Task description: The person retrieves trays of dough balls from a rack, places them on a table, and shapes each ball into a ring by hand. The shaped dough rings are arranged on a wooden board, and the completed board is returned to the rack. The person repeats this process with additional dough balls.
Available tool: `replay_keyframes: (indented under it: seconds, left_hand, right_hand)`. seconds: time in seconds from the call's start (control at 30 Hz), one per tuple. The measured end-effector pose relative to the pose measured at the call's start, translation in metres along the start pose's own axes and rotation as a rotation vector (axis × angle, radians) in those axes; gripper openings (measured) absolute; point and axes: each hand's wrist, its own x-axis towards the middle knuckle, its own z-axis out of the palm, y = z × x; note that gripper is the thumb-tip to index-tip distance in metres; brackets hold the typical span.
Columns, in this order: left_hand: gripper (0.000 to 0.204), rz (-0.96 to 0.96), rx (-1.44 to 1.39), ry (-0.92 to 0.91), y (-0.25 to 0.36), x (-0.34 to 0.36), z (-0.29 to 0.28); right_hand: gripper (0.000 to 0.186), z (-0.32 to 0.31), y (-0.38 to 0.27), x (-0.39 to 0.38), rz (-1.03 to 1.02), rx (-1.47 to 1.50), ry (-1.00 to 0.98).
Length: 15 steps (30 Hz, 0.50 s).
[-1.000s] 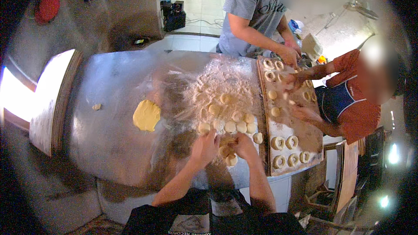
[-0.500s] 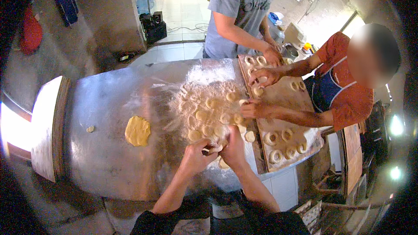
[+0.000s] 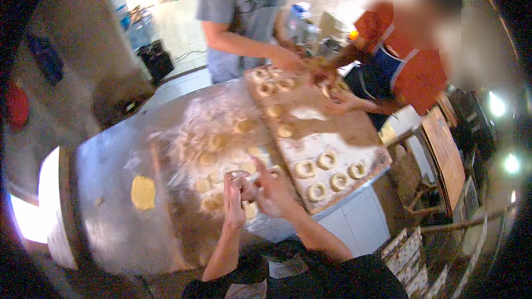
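the single view came from the left of two fisheye cameras on the person's head, looking down and forward across the table (image 3: 116,243). it sat near above the left hand (image 3: 235,202) and right hand (image 3: 274,195), just below mid-frame, with the black shirt (image 3: 332,277) along the lower edge. the wide lens reached past a grey-shirted co-worker (image 3: 238,27) to the tiled floor (image 3: 185,25), bending straight edges toward its rim

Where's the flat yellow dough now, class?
In the head view, the yellow dough lies on the left of the table, between a small scrap and the left hand.
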Motion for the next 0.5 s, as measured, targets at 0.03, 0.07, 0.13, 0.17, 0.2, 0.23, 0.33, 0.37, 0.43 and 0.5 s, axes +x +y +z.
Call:
replay_keyframes:
  seconds: [0.03, 0.07, 0.13, 0.17, 0.2, 0.23, 0.33, 0.37, 0.43, 0.5]
  left_hand:
    - [0.042, 0.016, 0.315, -0.002, -0.008, 0.003, 0.016]
    - [0.044, 0.047, 0.581, 0.024, -0.019, 0.007, 0.035]
    - [0.040, 0.232, 0.868, -0.041, -0.044, 0.010, 0.075]
    - [0.039, 0.336, 1.002, -0.061, -0.058, 0.012, 0.096]
    - [0.036, 0.369, 1.044, -0.096, -0.069, 0.013, 0.113]
    - [0.033, 0.441, 1.044, -0.075, -0.079, 0.014, 0.131]
    - [0.025, 0.332, 0.797, -0.168, -0.102, 0.016, 0.187]
    - [0.022, 0.401, 0.942, -0.182, -0.105, 0.015, 0.204]
    - [0.019, 0.113, 0.929, -0.199, -0.108, 0.016, 0.238]
    - [0.019, -0.039, 0.693, -0.234, -0.108, 0.021, 0.268]
  right_hand:
    - [0.072, -0.016, 0.004, -0.006, 0.040, 0.318, -0.079]
    - [0.074, -0.039, 0.011, -0.010, 0.060, 0.987, -0.217]
    - [0.070, -0.081, 0.025, -0.022, 0.076, 1.302, -0.217]
    - [0.065, -0.099, 0.033, -0.027, 0.044, 1.029, -0.124]
    - [0.061, -0.112, 0.040, -0.033, 0.023, 0.765, -0.047]
    - [0.059, -0.128, 0.047, -0.038, 0.001, 0.671, 0.001]
    - [0.064, -0.176, 0.075, -0.053, 0.084, 1.195, 0.206]
    - [0.059, -0.192, 0.084, -0.059, 0.038, 1.075, 0.181]
    - [0.051, -0.222, 0.101, -0.069, 0.078, 0.780, 0.173]
    - [0.053, -0.244, 0.115, -0.079, 0.090, 0.949, 0.261]
